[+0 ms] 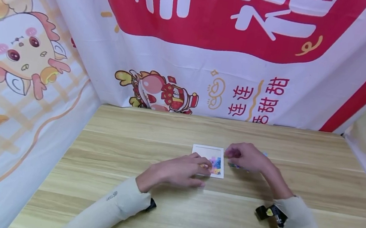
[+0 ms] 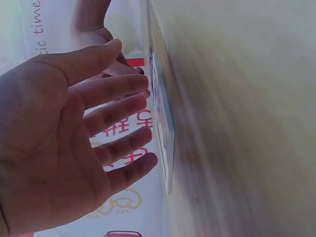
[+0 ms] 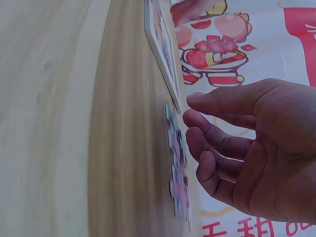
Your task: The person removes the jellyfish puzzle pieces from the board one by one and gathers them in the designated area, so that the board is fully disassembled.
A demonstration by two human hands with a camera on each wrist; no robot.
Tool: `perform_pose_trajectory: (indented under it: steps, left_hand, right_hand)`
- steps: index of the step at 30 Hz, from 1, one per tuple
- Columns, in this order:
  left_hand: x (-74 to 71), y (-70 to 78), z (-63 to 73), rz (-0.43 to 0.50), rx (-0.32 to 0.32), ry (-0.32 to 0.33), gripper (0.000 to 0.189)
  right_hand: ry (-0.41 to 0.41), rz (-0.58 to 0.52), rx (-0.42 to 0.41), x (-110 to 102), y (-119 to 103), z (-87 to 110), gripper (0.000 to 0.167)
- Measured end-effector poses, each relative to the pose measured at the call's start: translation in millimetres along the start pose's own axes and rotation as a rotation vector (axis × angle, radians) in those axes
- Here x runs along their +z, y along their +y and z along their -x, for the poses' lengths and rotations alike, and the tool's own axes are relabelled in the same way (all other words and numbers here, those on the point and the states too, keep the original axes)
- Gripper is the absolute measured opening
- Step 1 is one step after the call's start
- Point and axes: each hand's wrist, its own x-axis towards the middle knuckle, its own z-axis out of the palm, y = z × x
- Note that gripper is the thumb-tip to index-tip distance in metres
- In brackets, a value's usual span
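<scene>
A shallow white puzzle tray point(image 1: 203, 151) lies on the table, with colourful jigsaw pieces point(image 1: 217, 163) fitted in its near right part. Over its near left side hovers my left hand point(image 1: 180, 171), palm down. The left wrist view shows the fingers point(image 2: 121, 116) spread and nearly straight, tips close to the tray's edge, nothing held. To the right of the tray, my right hand point(image 1: 247, 158) is above loose jigsaw pieces point(image 3: 177, 158) and partly hides them in the head view. Its fingers are loosely bent, thumb near the forefinger, with nothing visible between them.
The wood-grain table point(image 1: 124, 148) surrounds the tray. Behind it hangs a white and red printed cloth point(image 1: 182, 57), and another patterned cloth point(image 1: 17, 110) covers the left side. A dark wrist camera point(image 1: 271, 213) is strapped at the right sleeve.
</scene>
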Motion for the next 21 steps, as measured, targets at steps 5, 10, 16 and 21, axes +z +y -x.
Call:
perform_pose_trajectory:
  steps: [5,10,16,21]
  left_hand:
    - [-0.1,1.4,-5.6,0.004,0.009,-0.025,0.047]
    - [0.2,0.8,-7.9,-0.004,0.01,-0.049,0.047]
    - [0.7,0.2,-8.3,0.0,0.0,-0.064,0.047]
    - [0.7,0.4,-7.9,0.005,-0.001,-0.066,0.048]
  right_hand:
    - [-0.01,-0.017,-0.004,5.3,-6.8,-5.9,0.021]
    - [-0.02,0.001,-0.034,8.9,-12.6,-10.0,0.023]
    - [-0.038,-0.007,-0.062,12.9,-15.9,-14.8,0.023]
    - [-0.058,-0.014,-0.06,15.6,-18.9,-16.9,0.022]
